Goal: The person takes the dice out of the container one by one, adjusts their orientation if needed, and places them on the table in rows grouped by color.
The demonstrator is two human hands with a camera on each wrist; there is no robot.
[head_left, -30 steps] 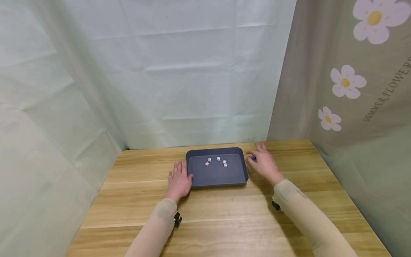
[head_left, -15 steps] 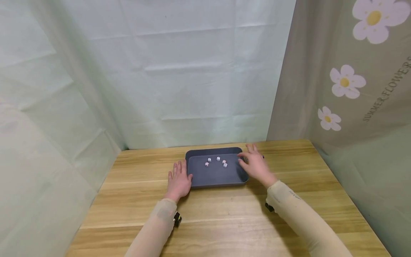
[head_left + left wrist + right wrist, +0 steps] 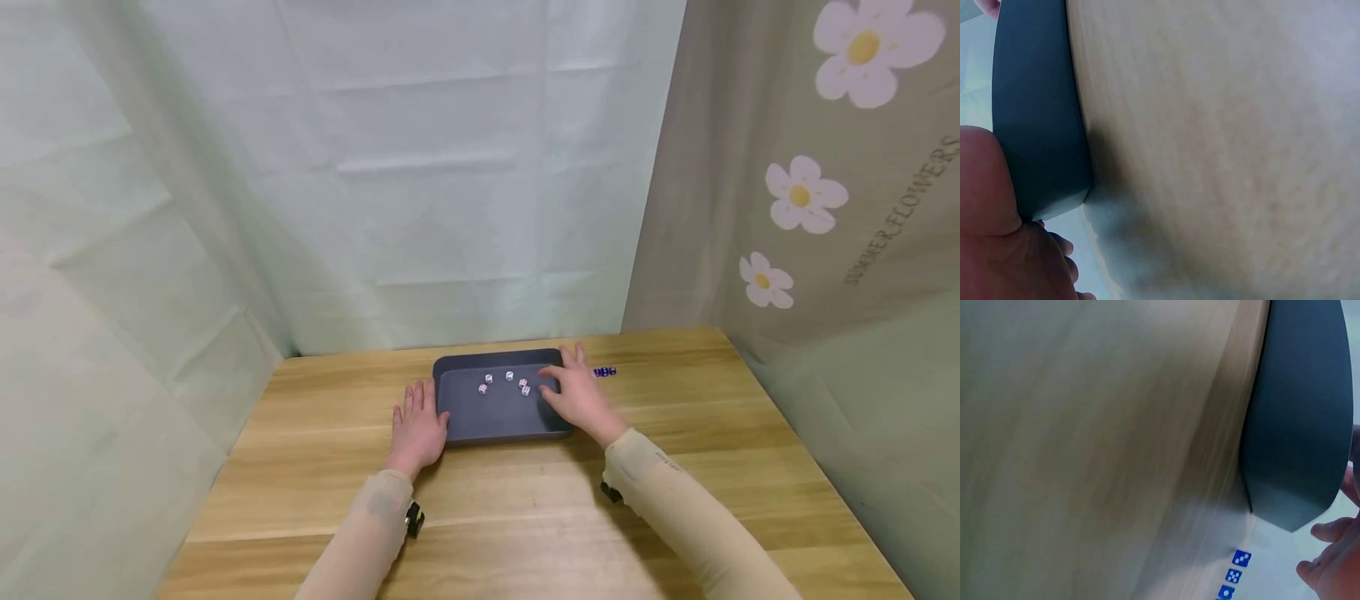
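one tray (image 3: 487, 423), five white dice (image 3: 509, 377), three visible blue dice (image 3: 605, 372), two hands (image 3: 417, 429), three flowers (image 3: 800, 197)

Beige sleeves (image 3: 693, 517) — black wrist cameras (image 3: 414, 518)

Head view: right hand (image 3: 577, 396) hides part of the dark gray tray (image 3: 491, 419); white dice (image 3: 509, 376) too small to read pips. Right wrist view: blue dice (image 3: 1233, 575) run off the bottom edge (total count unclear), tray cropped up top. Left wrist view: left hand (image 3: 991, 244) cropped, tray floor hidden behind its wall.
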